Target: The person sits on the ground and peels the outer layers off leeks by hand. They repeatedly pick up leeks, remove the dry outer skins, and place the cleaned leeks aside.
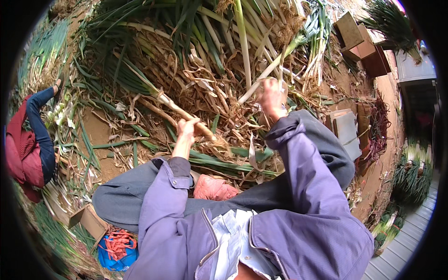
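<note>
In my left hand (pixel 186 129) is a thick green onion (pixel 175 108), gripped low on its stem. Its stem is wrapped in brownish dry skin; the roots point toward me and the green leaves run to the upper left. My right hand (pixel 272 99), fingers curled, is by a pale onion stalk (pixel 261 80) at the heap's near edge. What those fingers hold, if anything, I cannot make out. Beyond both hands spreads a heap of green onions (pixel 219 35) with long white stems, green leaves and tangled roots. Dry peeled leaves (pixel 200 86) lie between.
Crossed legs sit close below my hands, with a pinkish-red bundle (pixel 214 188) between them. At left, another person in a red top (pixel 25 149) bends over. A box (pixel 88 221) and blue bag of red strips (pixel 117 247) lie lower left. Cardboard boxes (pixel 361 44) stand upper right.
</note>
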A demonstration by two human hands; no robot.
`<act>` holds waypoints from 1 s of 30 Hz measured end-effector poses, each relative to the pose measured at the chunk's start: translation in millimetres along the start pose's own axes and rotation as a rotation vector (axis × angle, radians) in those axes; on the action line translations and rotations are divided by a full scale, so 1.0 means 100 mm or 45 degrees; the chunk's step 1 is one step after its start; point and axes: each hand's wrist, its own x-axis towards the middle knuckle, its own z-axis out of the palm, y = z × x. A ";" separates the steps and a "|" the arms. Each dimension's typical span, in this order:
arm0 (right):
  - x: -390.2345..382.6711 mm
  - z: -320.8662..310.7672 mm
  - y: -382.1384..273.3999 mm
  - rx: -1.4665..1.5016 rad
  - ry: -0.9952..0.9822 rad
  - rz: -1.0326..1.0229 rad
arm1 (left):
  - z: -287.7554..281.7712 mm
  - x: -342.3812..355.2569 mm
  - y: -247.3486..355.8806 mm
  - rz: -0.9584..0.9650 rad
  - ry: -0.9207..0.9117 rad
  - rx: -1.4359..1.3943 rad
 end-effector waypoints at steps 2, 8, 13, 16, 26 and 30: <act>0.33 -0.15 0.27 -0.092 0.004 0.204 | 0.24 -0.14 -0.03 -0.102 -0.103 0.107; 0.94 -0.02 1.16 1.110 -0.042 0.698 | 0.35 -0.25 -0.37 -0.156 -0.089 0.195; 1.11 0.24 1.30 1.430 -0.166 0.820 | 0.21 -0.13 -0.51 -0.178 -0.098 0.215; 0.76 0.43 0.82 0.535 0.038 0.330 | 0.19 -0.17 -0.54 -0.193 -0.050 0.179; -1.14 0.72 -0.28 -0.072 -0.262 -0.555 | 0.40 -0.27 -0.33 -0.093 -0.191 -0.019; -1.88 0.93 0.05 -0.185 -0.752 -0.787 | 0.45 -0.31 -0.18 0.012 -0.195 -0.082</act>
